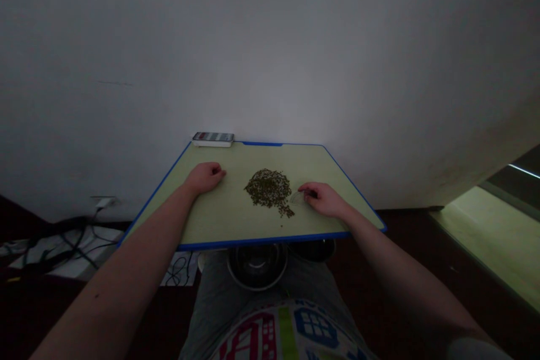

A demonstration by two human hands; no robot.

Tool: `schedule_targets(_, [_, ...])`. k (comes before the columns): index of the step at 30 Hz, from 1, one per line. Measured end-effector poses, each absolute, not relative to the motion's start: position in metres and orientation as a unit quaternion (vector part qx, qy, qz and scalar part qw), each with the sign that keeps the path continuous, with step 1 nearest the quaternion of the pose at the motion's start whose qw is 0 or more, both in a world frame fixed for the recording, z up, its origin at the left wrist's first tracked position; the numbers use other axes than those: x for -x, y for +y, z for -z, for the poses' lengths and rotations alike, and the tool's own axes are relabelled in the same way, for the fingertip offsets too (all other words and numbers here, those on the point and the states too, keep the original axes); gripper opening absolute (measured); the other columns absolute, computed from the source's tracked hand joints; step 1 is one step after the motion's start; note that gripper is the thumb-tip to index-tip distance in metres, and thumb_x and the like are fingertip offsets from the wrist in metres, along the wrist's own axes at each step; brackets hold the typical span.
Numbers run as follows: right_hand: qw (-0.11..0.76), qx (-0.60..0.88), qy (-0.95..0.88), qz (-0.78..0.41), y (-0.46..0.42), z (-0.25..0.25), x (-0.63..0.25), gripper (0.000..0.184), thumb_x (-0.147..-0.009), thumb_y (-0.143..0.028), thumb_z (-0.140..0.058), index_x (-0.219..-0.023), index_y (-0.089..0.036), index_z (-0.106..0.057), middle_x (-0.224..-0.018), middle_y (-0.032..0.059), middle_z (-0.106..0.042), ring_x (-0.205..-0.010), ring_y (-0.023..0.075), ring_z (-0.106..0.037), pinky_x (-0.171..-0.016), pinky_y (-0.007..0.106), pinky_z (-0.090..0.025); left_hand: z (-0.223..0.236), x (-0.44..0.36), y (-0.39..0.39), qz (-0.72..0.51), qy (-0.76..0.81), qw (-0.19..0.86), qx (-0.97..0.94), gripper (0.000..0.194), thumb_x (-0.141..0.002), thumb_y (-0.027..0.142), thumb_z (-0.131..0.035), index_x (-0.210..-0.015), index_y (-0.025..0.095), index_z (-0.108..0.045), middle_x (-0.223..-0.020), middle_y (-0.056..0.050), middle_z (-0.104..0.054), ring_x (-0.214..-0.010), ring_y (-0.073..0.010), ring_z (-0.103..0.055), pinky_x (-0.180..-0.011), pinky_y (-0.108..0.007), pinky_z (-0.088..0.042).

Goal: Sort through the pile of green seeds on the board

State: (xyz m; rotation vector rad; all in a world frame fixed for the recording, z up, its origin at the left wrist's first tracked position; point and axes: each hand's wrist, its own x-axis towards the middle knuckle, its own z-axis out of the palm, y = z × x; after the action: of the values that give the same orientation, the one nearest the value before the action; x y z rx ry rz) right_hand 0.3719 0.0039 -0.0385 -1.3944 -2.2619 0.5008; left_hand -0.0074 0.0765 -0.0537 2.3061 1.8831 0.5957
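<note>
A loose pile of small dark brown-green seeds or grains [268,187] lies on the middle of a pale board [228,219] with a blue rim. A small spill of grains trails off its near right side. My left hand [205,176] rests on the board left of the pile, fingers curled with nothing visible in them. To the right of the pile, my right hand [323,198] pinches a thin, see-through, faintly lined piece [297,198]. Its edge reaches the right side of the pile; its exact kind cannot be made out.
At the board's far left corner lies a phone [213,136] on a white block. A metal bowl [257,267] sits below the near edge, with a dark bowl [314,250] beside it. Cables [76,244] lie on the left. A wall [270,67] stands behind the board.
</note>
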Motion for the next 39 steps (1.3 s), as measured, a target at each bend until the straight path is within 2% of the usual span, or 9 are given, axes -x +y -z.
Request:
schedule_targets(12, [0.193,0.482,-0.83,-0.203,-0.003,0.034,-0.373,0.034,-0.072,-0.008,-0.048,-0.1,-0.017,-0.066,-0.079,0.0024,-0.065,-0.069,0.0129,-0.055,-0.066,0.025,-0.042,0.054,0.007,0.077,-0.193,0.621,0.043,-0.758,0.035,-0.077,0.048,-0.041,-0.069,0.019,-0.06,-0.067,-0.004,-0.061,-0.062,-0.017,-0.052,-0.056,-0.028,-0.034])
schedule_targets(22, [0.208,0.512,-0.803,-0.224,-0.025,0.035,-0.388,0.03,-0.073,-0.013,-0.051,-0.1,-0.018,-0.065,-0.087,0.0049,-0.067,-0.076,0.0161,-0.06,-0.072,0.029,-0.046,0.054,0.008,0.077,-0.199,0.622,0.056,-0.755,0.035,-0.076,0.048,-0.041,-0.069,0.019,-0.06,-0.066,-0.004,-0.061,-0.061,-0.0165,-0.051,-0.056,-0.028,-0.034])
schedule_targets(30, [0.245,0.542,-0.773,-0.22,-0.051,0.037,-0.395,0.029,-0.079,-0.023,-0.049,-0.102,-0.017,-0.064,-0.078,0.0041,-0.065,-0.068,0.016,-0.058,-0.064,0.028,-0.045,0.055,0.008,0.077,-0.209,0.619,0.059,-0.754,0.036,-0.075,0.049,-0.042,-0.07,0.018,-0.061,-0.064,-0.004,-0.059,-0.059,-0.0163,-0.05,-0.056,-0.028,-0.035])
schedule_targets(39, [0.236,0.557,-0.777,-0.177,-0.054,0.038,-0.382,0.028,-0.079,-0.02,-0.048,-0.1,-0.016,-0.064,-0.075,0.0046,-0.065,-0.066,0.0161,-0.057,-0.063,0.028,-0.044,0.057,0.009,0.079,-0.211,0.618,0.055,-0.756,0.035,-0.075,0.048,-0.042,-0.069,0.018,-0.06,-0.065,-0.004,-0.06,-0.061,-0.0161,-0.05,-0.056,-0.028,-0.034])
